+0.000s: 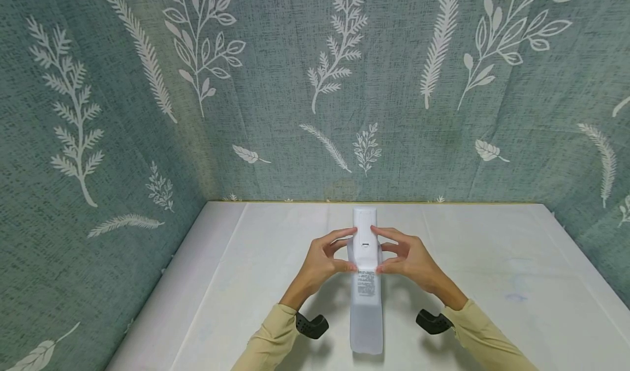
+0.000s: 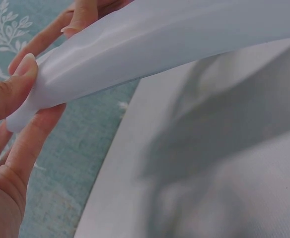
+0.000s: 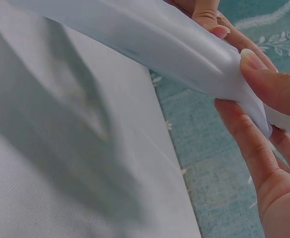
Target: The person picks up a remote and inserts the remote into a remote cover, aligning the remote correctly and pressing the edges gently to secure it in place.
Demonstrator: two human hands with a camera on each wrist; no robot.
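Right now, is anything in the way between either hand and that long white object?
Nothing visible is. The left hand and the right hand grip the long white object directly from opposite sides, with no other item between.

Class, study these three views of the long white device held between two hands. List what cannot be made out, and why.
Head view: the printed text on the white device is too small and blurred to read.
Head view: the dark slot is too small to identify.
Left wrist view: part of the right hand is hidden by the device and the top edge.
Right wrist view: the device's near end is cut off by the top edge.
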